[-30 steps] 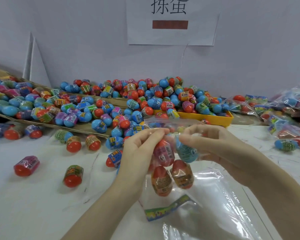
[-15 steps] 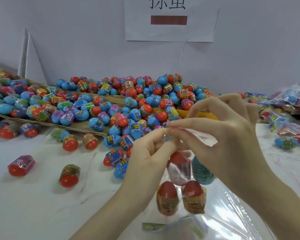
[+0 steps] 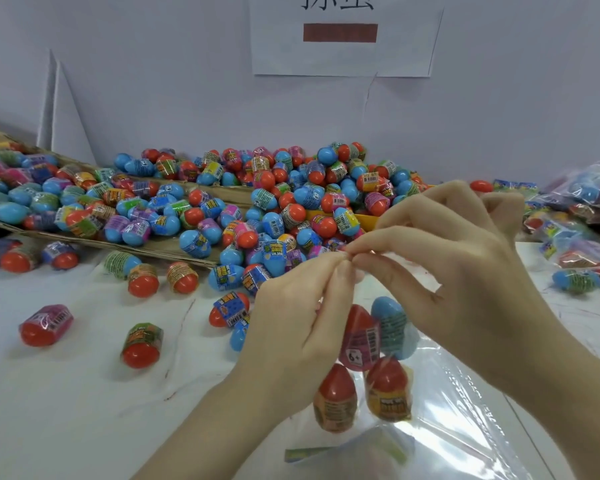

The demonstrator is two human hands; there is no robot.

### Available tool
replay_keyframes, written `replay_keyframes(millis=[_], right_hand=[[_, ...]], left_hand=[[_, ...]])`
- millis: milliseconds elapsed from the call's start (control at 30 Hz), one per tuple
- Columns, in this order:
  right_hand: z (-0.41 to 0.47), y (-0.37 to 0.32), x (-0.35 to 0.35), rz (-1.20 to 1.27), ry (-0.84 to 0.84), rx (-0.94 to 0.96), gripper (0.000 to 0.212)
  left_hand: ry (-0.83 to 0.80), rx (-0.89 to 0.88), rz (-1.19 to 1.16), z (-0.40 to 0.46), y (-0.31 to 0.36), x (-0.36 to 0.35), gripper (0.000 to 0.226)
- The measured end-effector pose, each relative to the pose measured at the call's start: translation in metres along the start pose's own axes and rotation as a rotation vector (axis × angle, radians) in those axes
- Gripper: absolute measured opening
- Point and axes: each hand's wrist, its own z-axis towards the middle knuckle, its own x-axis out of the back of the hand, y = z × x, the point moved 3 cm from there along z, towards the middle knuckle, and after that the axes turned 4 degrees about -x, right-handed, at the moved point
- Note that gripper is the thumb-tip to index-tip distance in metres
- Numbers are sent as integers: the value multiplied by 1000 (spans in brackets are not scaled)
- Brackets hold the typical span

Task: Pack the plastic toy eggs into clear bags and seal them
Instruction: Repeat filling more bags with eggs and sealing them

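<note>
- The left hand (image 3: pixel 302 306) and the right hand (image 3: pixel 440 268) meet fingertip to fingertip above the near half of the table (image 3: pixel 66 393), each grip narrow and pinching the top edge of a clear bag (image 3: pixel 371 362).
- The bag hangs from that pinch, off the table; four toy eggs (image 3: pixel 359 337) show inside it: a red and pink one and a blue one above, two red-topped ones below.
- Under the hanging bag, at the near right edge of the table, lie more clear bags (image 3: pixel 465 427), flat and glossy, with a small printed card (image 3: pixel 305 453) beside them.
- Step in hand, as I judge it: the filling of this bag is done and the mouth is being closed. Whether the seal has taken along its whole length I cannot tell, as the fingers cover it.
- The next move likely calls for running the pinch along the mouth from one side to the other, keeping both film layers aligned.
- The egg pile (image 3: pixel 291 202) fills the far middle of the table, spilling over a cardboard sheet (image 3: pixel 174 249) and a yellow tray (image 3: pixel 366 216).
- Loose eggs lie toward the left edge; packed bags (image 3: pixel 579 216) are heaped at the far right.
</note>
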Motion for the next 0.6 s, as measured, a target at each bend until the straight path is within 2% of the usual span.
replay_keyframes(millis=[233,600], right_hand=[[-3,-5,0,-264,76,180,17],[-5,-2,-6,-276,51,175,20]], left_hand=[[-34,-144,334,2,-2,4,36],[-83,-209,455,-1,-6,4,35]])
